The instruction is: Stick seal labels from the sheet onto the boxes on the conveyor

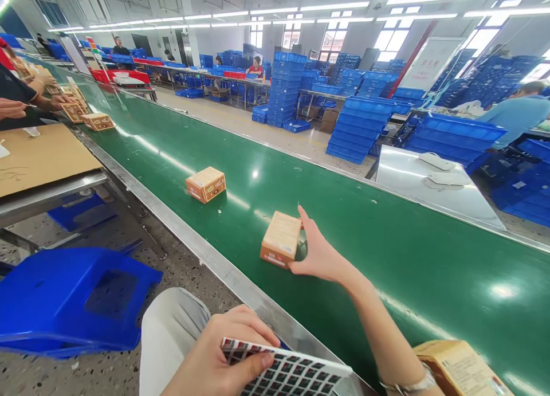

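My right hand (318, 253) reaches over the green conveyor belt (387, 253) and grips a small orange box (281, 238), thumb and fingers on its two sides. My left hand (219, 356) rests near my lap, closed on a sheet of small red and black labels (292, 373), thumb pressed on top. A second orange box (206, 184) lies farther up the belt, apart from my hands. Another box (462, 367) sits by my right forearm at the bottom right.
A blue plastic stool (73, 298) stands on the floor at left. A table with cardboard (38, 155) is beside it, where another person's hands (17, 106) work near more boxes (97, 121). Stacks of blue crates (361, 126) stand beyond the belt.
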Tool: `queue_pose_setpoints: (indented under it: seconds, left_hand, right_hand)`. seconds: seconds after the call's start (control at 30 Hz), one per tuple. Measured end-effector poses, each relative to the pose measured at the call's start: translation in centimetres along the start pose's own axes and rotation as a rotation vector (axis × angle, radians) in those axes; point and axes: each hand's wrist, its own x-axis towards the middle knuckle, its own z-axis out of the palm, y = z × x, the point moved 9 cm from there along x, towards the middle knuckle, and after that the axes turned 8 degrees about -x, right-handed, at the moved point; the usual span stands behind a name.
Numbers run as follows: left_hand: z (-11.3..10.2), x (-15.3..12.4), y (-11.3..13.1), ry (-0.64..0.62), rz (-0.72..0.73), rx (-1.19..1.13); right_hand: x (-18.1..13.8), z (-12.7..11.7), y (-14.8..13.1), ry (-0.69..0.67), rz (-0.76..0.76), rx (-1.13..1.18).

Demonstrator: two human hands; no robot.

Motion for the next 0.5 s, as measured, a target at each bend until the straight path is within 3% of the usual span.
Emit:
queue_pose_setpoints:
  seconds: [0.13, 0.2, 0.27, 0.37, 0.43, 0.5]
  left_hand:
    - [0.5, -0.2, -0.2, -0.005, -0.029, 0.062]
    - [1.2, -0.1, -0.4, -0.041, -0.052, 0.071]
    - [1.8, 0.5, -0.5, -0.094, -0.053, 0.068]
    - [1.9, 1.9, -0.1, -0.154, -0.023, 0.077]
    - [1.8, 3.1, 0.0, -0.193, -0.020, 0.107]
    - [1.8, 4.0, 0.0, -0.233, -0.034, 0.150]
  right_hand:
    - [-6.0, -0.7, 0.7, -0.212, -0.015, 0.041]
    - [-8.1, -1.6, 1.0, -0.223, 0.008, 0.067]
    - [-9.3, -3.2, 1.1, -0.095, 0.033, 0.159]
    - [-10.1, -5.3, 2.3, 0.232, 0.148, 0.425]
    - [-10.4, -4.6, 3.3, 0.330, 0.274, 0.592]
    - [-10.4, -2.9, 3.9, 0.326, 0.381, 0.719]
